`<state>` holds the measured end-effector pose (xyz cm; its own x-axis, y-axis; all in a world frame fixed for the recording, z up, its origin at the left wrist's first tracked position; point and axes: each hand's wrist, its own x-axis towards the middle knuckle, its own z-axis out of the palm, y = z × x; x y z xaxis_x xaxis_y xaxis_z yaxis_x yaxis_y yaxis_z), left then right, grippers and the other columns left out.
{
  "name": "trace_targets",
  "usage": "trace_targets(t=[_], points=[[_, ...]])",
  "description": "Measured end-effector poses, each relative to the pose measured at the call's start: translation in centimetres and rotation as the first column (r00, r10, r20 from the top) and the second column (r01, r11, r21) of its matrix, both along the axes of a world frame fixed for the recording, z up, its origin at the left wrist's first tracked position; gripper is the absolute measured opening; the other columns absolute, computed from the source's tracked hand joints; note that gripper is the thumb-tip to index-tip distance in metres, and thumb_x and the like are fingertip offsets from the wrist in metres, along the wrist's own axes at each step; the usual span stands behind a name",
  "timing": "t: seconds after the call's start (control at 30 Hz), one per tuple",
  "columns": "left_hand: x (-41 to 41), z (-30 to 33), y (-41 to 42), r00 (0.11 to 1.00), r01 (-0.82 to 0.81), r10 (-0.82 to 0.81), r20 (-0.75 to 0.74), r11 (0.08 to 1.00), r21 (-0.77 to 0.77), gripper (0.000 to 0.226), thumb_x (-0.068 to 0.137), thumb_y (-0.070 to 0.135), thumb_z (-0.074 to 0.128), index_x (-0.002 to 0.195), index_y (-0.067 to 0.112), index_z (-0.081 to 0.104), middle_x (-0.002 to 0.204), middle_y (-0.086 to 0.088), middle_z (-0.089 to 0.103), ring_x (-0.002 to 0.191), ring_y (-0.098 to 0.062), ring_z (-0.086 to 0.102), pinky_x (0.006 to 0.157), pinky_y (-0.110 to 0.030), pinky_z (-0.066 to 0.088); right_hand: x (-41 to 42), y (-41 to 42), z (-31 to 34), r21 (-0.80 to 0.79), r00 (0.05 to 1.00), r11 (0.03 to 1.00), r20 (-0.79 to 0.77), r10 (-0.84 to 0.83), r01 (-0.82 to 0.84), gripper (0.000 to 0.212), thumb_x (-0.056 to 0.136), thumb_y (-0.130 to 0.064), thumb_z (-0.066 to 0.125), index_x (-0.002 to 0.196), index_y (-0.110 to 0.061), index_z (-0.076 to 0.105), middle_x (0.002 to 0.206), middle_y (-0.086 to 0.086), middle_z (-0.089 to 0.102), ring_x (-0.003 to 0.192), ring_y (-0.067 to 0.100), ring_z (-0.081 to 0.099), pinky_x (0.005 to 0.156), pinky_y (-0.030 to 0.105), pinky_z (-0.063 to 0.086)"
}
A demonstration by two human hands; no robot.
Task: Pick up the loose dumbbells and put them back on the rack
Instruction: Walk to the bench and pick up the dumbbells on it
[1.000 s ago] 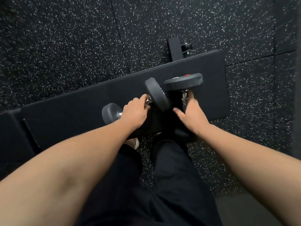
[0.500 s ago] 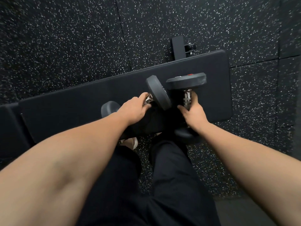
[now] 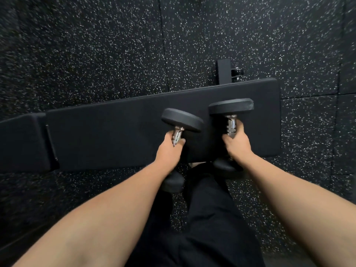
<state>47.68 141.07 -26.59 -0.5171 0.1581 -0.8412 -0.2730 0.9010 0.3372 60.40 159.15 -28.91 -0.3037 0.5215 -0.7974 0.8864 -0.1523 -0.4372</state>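
Two black dumbbells with chrome handles are in my hands, both lifted above the black padded bench (image 3: 119, 135). My left hand (image 3: 169, 151) is shut on the handle of the left dumbbell (image 3: 182, 119), which stands almost upright with its lower head below my wrist. My right hand (image 3: 237, 143) is shut on the handle of the right dumbbell (image 3: 231, 106), also upright, its lower head just under my hand. The two upper heads are side by side and apart. No rack is in view.
The bench runs across the middle, with its frame post and a wheel (image 3: 224, 73) behind the far edge. Black speckled rubber floor (image 3: 96, 54) lies all around. My legs in black trousers (image 3: 208, 218) stand close to the bench's near edge.
The left dumbbell has swung from lying tilted on the bench to nearly upright. Both dumbbells have lifted and moved apart. The view has drawn back and up.
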Motion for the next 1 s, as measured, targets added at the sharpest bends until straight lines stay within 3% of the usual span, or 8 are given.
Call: trace_targets(t=[0.17, 0.23, 0.33, 0.6, 0.73, 0.8, 0.93, 1.0], points=[[2.1, 0.4, -3.1, 0.946, -0.325, 0.324, 0.028, 0.945, 0.028, 0.05, 0.07, 0.063, 0.057, 0.116, 0.048, 0.045, 0.086, -0.007, 0.065, 0.088, -0.041, 0.066, 0.085, -0.056, 0.055, -0.4, -0.8, 2.6, -0.025, 0.998, 0.997, 0.013, 0.069, -0.069, 0.059, 0.086, -0.015, 0.056, 0.141, -0.026, 0.035, 0.104, 0.009, 0.064, 0.089, 0.029, 0.059, 0.078, 0.033, 0.043], [2.2, 2.3, -3.6, 0.908, -0.419, 0.418, 0.028, 0.905, 0.071, 0.051, 0.076, 0.055, 0.062, 0.123, 0.04, 0.048, 0.079, -0.003, 0.061, 0.068, -0.031, 0.06, 0.073, -0.048, 0.057, -0.7, -1.6, 4.0, -0.036, 0.995, 0.994, 0.004, 0.104, -0.104, 0.058, 0.087, -0.016, 0.056, 0.14, -0.027, 0.036, 0.104, 0.008, 0.065, 0.089, 0.029, 0.06, 0.078, 0.033, 0.044], [2.2, 4.9, -4.8, 0.84, -0.542, 0.541, 0.037, 0.833, 0.111, 0.035, 0.093, 0.033, 0.062, 0.126, 0.028, 0.05, 0.074, -0.006, 0.056, 0.053, -0.014, 0.048, 0.053, -0.03, 0.045, -1.7, -2.8, 6.5, -0.049, 0.982, 0.98, -0.012, 0.191, -0.191, 0.058, 0.088, -0.017, 0.057, 0.14, -0.026, 0.036, 0.104, 0.007, 0.065, 0.09, 0.027, 0.059, 0.077, 0.031, 0.04], [1.1, 9.9, -12.3, 0.687, -0.715, 0.726, 0.007, 0.675, 0.179, 0.032, 0.094, 0.025, 0.065, 0.124, 0.018, 0.055, 0.075, -0.007, 0.06, 0.057, -0.018, 0.052, 0.055, -0.034, 0.048, -5.5, -8.9, 13.9, -0.049, 0.911, 0.911, -0.073, 0.406, -0.41, 0.059, 0.088, -0.022, 0.058, 0.14, -0.031, 0.034, 0.102, 0.004, 0.067, 0.087, 0.023, 0.062, 0.08, 0.035, 0.049], [0.4, 12.6, -17.9, 0.598, -0.784, 0.802, 0.01, 0.581, 0.219, 0.03, 0.095, 0.023, 0.064, 0.123, 0.025, 0.051, 0.082, -0.01, 0.062, 0.058, -0.016, 0.053, 0.046, -0.023, 0.048, -8.2, -14.1, 16.7, -0.044, 0.864, 0.865, -0.095, 0.495, -0.5, 0.057, 0.088, -0.025, 0.059, 0.137, -0.038, 0.032, 0.096, 0.002, 0.068, 0.078, 0.022, 0.062, 0.078, 0.042, 0.053], [0.3, 13.8, -21.4, 0.558, -0.808, 0.829, 0.031, 0.534, 0.249, 0.029, 0.096, 0.024, 0.063, 0.122, 0.026, 0.051, 0.086, -0.012, 0.063, 0.063, -0.017, 0.055, 0.046, -0.017, 0.048, -9.7, -17.3, 18.3, -0.035, 0.828, 0.831, -0.117, 0.548, -0.555, 0.055, 0.089, -0.025, 0.06, 0.136, -0.037, 0.033, 0.095, 0.0, 0.067, 0.076, 0.02, 0.061, 0.076, 0.04, 0.052], [0.3, 15.6, -29.5, 0.456, -0.856, 0.889, 0.037, 0.427, 0.293, 0.029, 0.094, 0.025, 0.066, 0.121, 0.027, 0.058, 0.096, -0.016, 0.071, 0.069, -0.019, 0.062, 0.055, -0.028, 0.055, -12.6, -24.9, 21.9, -0.003, 0.739, 0.749, -0.167, 0.653, -0.662, 0.053, 0.091, -0.027, 0.065, 0.134, -0.037, 0.037, 0.101, -0.006, 0.066, 0.088, 0.015, 0.065, 0.083, 0.038, 0.053], [0.2, 16.7, -33.7, 0.431, -0.858, 0.902, 0.017, 0.404, 0.317, 0.022, 0.096, 0.024, 0.063, 0.116, 0.029, 0.057, 0.089, -0.01, 0.071, 0.065, -0.015, 0.063, 0.05, -0.022, 0.051, -13.8, -29.0, 23.9, -0.004, 0.699, 0.711, -0.191, 0.689, -0.703, 0.051, 0.092, -0.025, 0.066, 0.131, -0.039, 0.037, 0.099, -0.006, 0.065, 0.084, 0.012, 0.064, 0.077, 0.027, 0.053]])
